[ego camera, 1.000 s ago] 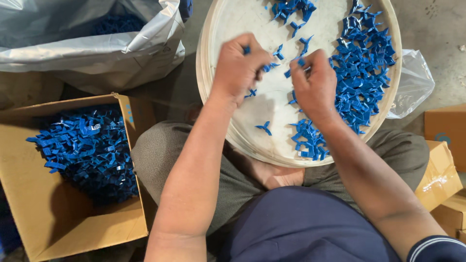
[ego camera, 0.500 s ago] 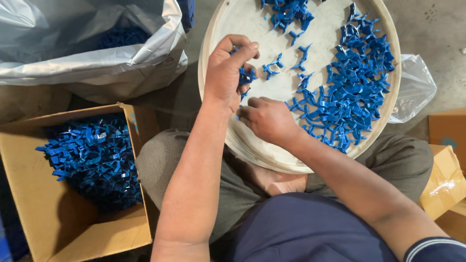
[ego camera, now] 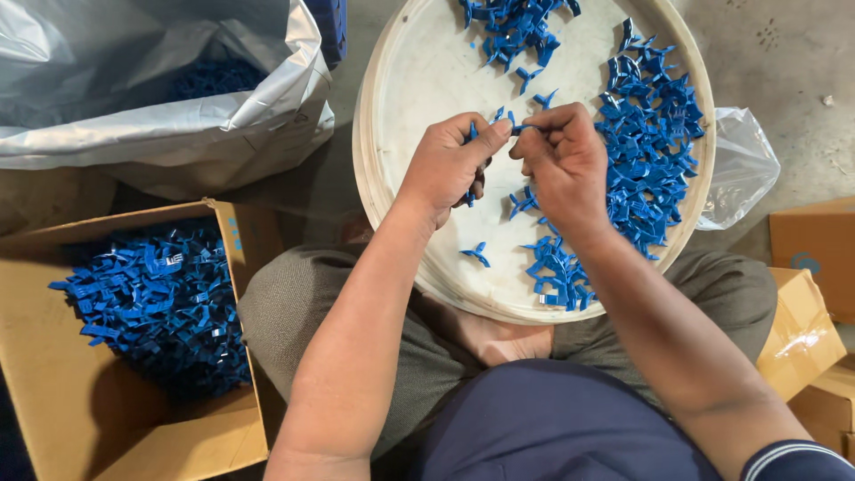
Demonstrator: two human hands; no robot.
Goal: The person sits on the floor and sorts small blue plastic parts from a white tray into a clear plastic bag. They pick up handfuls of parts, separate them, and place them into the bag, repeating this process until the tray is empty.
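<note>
Both hands have met, left hand [ego camera: 448, 165] and right hand [ego camera: 563, 160] apparently pinching a blue clip [ego camera: 517, 130].

A single head-worn camera looks almost straight down from above the seated person's lap, close enough that both forearms fill the lower frame. The round white tray [ego camera: 392, 107] sits top centre, an open cardboard box [ego camera: 53, 392] at the lower left, and bare floor [ego camera: 784, 62] at the upper right.
</note>
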